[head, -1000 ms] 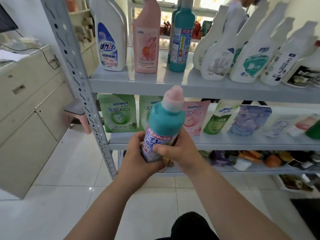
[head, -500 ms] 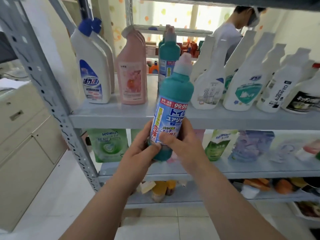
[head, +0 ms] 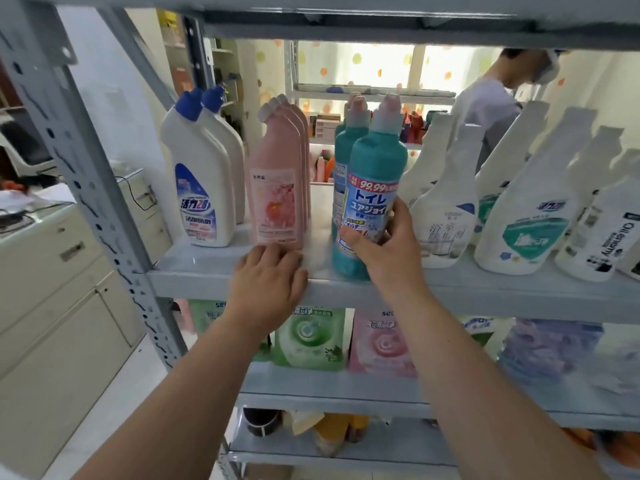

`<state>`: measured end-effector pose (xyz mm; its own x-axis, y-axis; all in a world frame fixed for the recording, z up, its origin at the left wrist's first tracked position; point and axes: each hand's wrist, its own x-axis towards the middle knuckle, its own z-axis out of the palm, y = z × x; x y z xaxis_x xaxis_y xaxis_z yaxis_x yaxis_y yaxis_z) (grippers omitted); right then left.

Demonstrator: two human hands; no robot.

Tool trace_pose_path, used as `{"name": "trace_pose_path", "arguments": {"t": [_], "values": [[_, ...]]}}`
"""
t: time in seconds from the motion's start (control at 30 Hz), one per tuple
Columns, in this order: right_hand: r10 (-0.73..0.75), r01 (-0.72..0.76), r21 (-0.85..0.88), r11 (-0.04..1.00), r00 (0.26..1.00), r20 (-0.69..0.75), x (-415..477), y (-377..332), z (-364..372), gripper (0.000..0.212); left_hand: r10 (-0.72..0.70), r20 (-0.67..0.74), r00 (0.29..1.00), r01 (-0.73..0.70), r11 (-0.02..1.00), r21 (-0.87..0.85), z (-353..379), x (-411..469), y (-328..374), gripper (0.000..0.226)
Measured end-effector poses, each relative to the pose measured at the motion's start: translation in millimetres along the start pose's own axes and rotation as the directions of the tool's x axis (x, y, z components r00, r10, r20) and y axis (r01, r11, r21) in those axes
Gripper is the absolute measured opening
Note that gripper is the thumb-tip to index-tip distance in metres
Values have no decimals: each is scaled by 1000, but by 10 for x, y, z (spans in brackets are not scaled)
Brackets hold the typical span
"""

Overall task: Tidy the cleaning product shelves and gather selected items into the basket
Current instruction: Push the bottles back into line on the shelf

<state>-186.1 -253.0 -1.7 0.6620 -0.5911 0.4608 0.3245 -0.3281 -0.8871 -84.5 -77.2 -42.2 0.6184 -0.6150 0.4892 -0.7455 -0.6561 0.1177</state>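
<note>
Partly, right hand (head: 384, 245) covers label on teal bottle (head: 377, 161).

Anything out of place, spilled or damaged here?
No spill or damage shows. The teal bottle, gripped by the right hand, stands at the front edge of the shelf, ahead of its row. Bottom shelf items look jumbled, though blurred.
</note>
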Motion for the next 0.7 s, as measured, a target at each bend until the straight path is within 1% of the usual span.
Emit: {"name": "trace_pose_path", "arguments": {"t": [0.07, 0.17, 0.23, 0.3, 0.37, 0.43, 0.47, 0.53, 0.7], "values": [[2, -4, -44, 999, 1000, -24, 38, 86, 24, 70, 13, -76, 997, -9, 999, 44, 59, -18, 9, 45], [19, -23, -116, 993, 999, -35, 76, 152, 64, 79, 9, -139, 990, 1, 998, 70, 96, -4, 13, 40], [22, -26, -198, 980, 999, -23, 98, 141, 95, 86, 15, -160, 987, -5, 998, 65, 120, -2, 3, 39], [-4, 0, -305, 952, 1000, -14, 99, 141, 111, 88, 11, -156, 988, -3, 999, 54, 126, 2, 2, 39], [-38, 32, -461, 887, 999, -4, 73, 184, 117, 85, -6, -150, 989, 12, 999, 41, 125, 8, 11, 40], [-4, -5, -647, 762, 1000, -13, 29, 220, 140, 83, -15, -140, 990, 21, 999, 39, 127, 15, 12, 39], [23, -36, -711, 702, 999, -27, 16, 239, 155, 82, -13, -137, 991, 18, 999, 39, 131, 17, 9, 40], [56, -76, -770, 634, 997, -52, 17, 268, 195, 81, -11, -120, 993, 15, 999, 30, 127, 16, 5, 41], [75, -138, -791, 596, 990, -116, 41, 275, 280, 75, -9, -99, 995, 10, 1000, 9, 98, 9, 13, 45]]}}
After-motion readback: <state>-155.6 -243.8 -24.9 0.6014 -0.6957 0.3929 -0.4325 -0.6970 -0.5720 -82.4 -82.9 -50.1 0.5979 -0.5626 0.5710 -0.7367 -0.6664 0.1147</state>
